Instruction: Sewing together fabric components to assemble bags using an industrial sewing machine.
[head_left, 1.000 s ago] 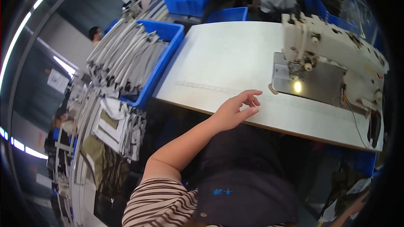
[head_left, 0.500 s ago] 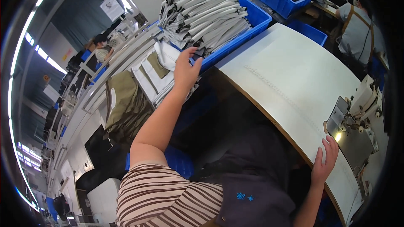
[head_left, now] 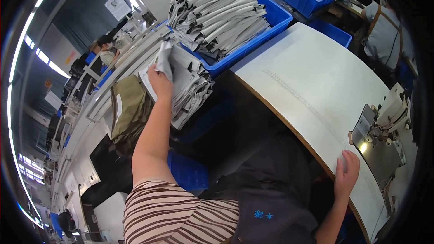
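My left hand (head_left: 159,79) grips a grey-white fabric piece (head_left: 165,58) at the top of a pile of light grey pieces (head_left: 190,95). Just left of that pile lie folded olive-green fabrics (head_left: 126,106). My right hand (head_left: 347,174) is at the front edge of the white sewing table (head_left: 298,68), fingers slightly curved and apart, holding nothing, just below the sewing machine (head_left: 384,117) with its lit needle area.
A blue crate (head_left: 244,56) piled with grey tubular pieces (head_left: 219,13) stands behind the table's left end. Other blue bins (head_left: 303,7) sit farther back. Co-workers (head_left: 379,36) work at stations to the right and at left (head_left: 106,54). A blue bin (head_left: 187,171) is under my left arm.
The view has swung left. My left hand moved from over the table to the grey pile and took hold of a piece, lifting its end. My right hand came into clear view.
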Demonstrator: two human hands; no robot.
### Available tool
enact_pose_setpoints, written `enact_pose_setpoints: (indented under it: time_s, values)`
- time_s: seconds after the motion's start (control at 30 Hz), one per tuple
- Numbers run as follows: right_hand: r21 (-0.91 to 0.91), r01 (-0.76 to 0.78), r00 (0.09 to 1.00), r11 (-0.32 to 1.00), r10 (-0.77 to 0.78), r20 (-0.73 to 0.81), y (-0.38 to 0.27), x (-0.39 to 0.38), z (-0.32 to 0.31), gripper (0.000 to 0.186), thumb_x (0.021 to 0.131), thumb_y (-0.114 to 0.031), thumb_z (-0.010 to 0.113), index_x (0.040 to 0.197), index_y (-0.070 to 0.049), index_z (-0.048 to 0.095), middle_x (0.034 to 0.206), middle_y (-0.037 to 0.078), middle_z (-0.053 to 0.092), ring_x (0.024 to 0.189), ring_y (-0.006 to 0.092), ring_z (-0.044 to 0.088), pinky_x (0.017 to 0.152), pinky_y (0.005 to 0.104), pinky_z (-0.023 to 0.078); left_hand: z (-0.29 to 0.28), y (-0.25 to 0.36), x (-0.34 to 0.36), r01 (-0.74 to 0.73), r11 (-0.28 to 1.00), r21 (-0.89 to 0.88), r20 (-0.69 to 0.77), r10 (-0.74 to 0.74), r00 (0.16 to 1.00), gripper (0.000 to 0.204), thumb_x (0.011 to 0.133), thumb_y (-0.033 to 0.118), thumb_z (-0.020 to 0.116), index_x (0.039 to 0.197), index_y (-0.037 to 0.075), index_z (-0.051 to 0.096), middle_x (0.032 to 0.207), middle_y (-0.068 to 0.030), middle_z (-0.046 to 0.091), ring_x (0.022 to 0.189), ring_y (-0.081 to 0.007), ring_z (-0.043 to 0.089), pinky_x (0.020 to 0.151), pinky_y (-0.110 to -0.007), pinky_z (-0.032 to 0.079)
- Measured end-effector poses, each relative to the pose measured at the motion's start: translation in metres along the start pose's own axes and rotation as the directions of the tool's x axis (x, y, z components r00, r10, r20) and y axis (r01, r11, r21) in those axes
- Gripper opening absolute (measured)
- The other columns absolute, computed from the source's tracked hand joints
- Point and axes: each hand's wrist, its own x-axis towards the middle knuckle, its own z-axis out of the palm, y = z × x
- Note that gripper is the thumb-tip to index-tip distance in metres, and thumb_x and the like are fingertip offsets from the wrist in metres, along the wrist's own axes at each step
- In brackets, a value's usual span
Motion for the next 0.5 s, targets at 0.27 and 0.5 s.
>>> enact_pose_setpoints:
  time_s: [0.27, 0.5]
  values:
    - [-0.125, 0.002, 1.000, 0.992, -0.006, -0.029, -0.012, -0.003, -0.002, 0.027, 0.091, -0.012, 0.070, 0.115, 0.000, 0.069, 0.125, 0.016, 0.067, 0.122, 0.0363, 0.059, 0.107, 0.0445, 0.044, -0.030, 0.200, 0.013, -0.254, 0.762, -0.596, -0.167, 0.192, 0.967, 0.017, 0.104, 0.008, 0.059, 0.118, 0.004, 0.049, 0.140, -0.0197, 0.056, 0.127, -0.0276, 0.057, 0.111, -0.039, 0.042]
    - [-0.020, -0.013, 0.990, 1.000, 0.010, -0.138, -0.014, -0.004, -0.004, 0.022, 0.090, -0.010, 0.072, 0.110, -0.002, 0.072, 0.119, 0.014, 0.070, 0.114, 0.0351, 0.063, 0.100, 0.0431, 0.049, -0.004, 0.366, -0.118, -0.466, 0.287, -0.837, 0.106, 0.920, 0.378, 0.029, 0.073, -0.005, 0.067, 0.099, 0.007, 0.061, 0.134, -0.0124, 0.068, 0.115, -0.0330, 0.067, 0.089, -0.041, 0.055]
